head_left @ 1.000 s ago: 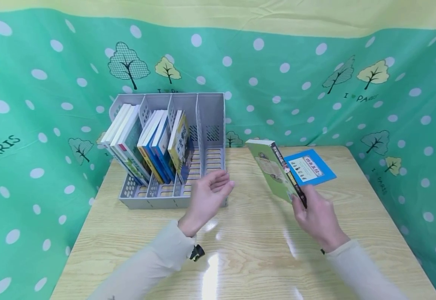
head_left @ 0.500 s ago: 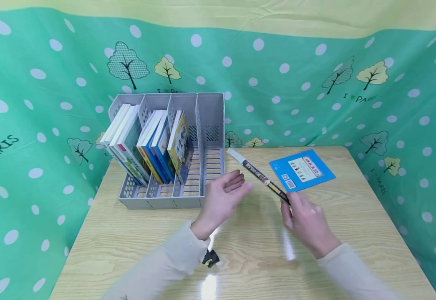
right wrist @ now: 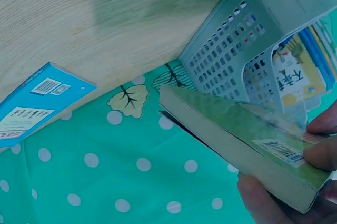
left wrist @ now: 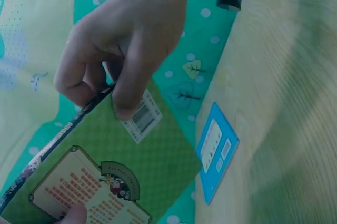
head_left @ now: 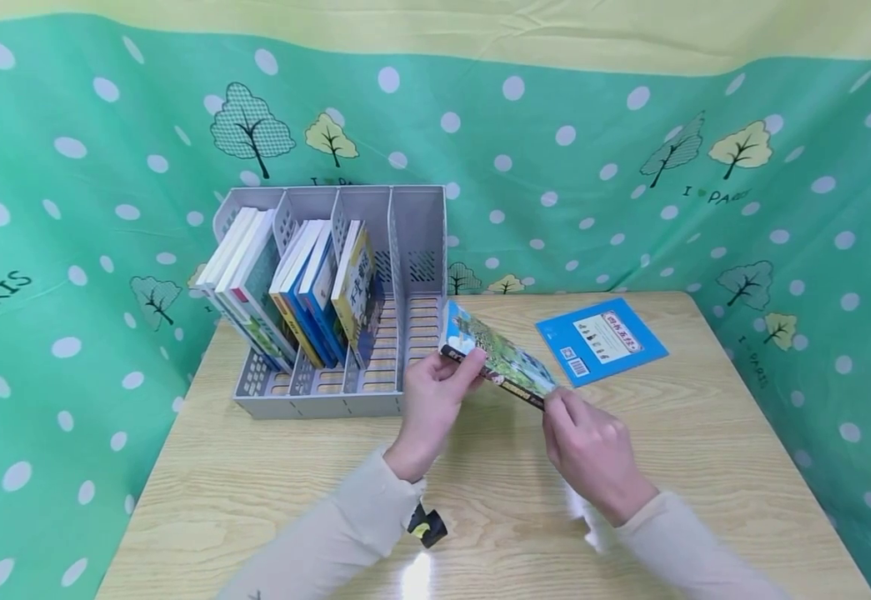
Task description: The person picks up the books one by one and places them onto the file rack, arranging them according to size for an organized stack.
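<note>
A book (head_left: 501,348) with a colourful picture cover and black spine is held tilted above the table between my two hands. My left hand (head_left: 432,408) pinches its left end near the spine, thumb on the spine side. At the other end my right hand (head_left: 593,450) grips the lower corner. The left wrist view shows the green back cover (left wrist: 174,166) and the right hand (left wrist: 131,34) beside the barcode. From the right wrist, the page edges (right wrist: 237,163) and gripping fingers (right wrist: 321,153) are visible. Part of the left hand's fingers is hidden behind the book.
A grey file rack (head_left: 352,406) with several compartments stands at the back left. Books (head_left: 255,292) fill its left ones; the rightmost compartment (head_left: 422,250) holds none. A blue book (head_left: 600,342) lies flat at the back right. A green polka-dot curtain (head_left: 570,183) hangs behind.
The right hand has brought the book leftward and turned it, so the picture cover shows instead of the green back. The left hand, free before, has moved to the book and taken its left end.
</note>
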A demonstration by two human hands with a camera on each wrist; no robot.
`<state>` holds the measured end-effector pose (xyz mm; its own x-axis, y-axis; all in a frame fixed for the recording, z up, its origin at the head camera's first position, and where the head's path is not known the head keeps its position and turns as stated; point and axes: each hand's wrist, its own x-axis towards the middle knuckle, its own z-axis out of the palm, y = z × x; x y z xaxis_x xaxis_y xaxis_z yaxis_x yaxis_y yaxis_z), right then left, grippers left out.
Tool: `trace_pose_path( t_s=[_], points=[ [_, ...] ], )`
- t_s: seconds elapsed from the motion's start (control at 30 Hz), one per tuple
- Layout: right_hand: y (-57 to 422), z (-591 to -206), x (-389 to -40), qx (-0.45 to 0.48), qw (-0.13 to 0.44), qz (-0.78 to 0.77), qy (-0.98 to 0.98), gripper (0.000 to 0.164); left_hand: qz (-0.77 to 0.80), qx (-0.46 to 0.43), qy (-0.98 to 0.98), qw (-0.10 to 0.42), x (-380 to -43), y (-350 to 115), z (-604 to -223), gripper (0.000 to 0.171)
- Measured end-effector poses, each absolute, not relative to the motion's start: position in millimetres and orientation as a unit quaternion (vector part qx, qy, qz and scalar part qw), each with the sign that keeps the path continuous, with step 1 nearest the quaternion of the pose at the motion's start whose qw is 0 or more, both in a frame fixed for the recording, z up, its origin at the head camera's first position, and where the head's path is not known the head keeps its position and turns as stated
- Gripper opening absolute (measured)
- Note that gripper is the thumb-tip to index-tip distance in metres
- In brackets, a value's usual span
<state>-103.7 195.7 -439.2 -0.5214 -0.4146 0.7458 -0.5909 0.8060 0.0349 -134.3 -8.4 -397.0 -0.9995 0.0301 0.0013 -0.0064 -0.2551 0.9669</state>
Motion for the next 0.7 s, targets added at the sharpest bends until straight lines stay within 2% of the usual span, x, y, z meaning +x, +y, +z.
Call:
trace_pose_path(
  t_s=[0.37, 0.7],
  points=[
    [175.5, -438.3, -101.0, 0.316, 0.462, 0.094, -0.823, 0.02, 0.822, -0.059, 0.566, -0.028, -136.5, -11.2, -406.1, 0.033],
    [170.5, -448.9, -98.6, 0.332, 0.447, 0.094, -0.825, 0.023, 0.814, -0.105, 0.572, -0.015, -134.7, -13.9, -408.9, 0.021]
  ],
)
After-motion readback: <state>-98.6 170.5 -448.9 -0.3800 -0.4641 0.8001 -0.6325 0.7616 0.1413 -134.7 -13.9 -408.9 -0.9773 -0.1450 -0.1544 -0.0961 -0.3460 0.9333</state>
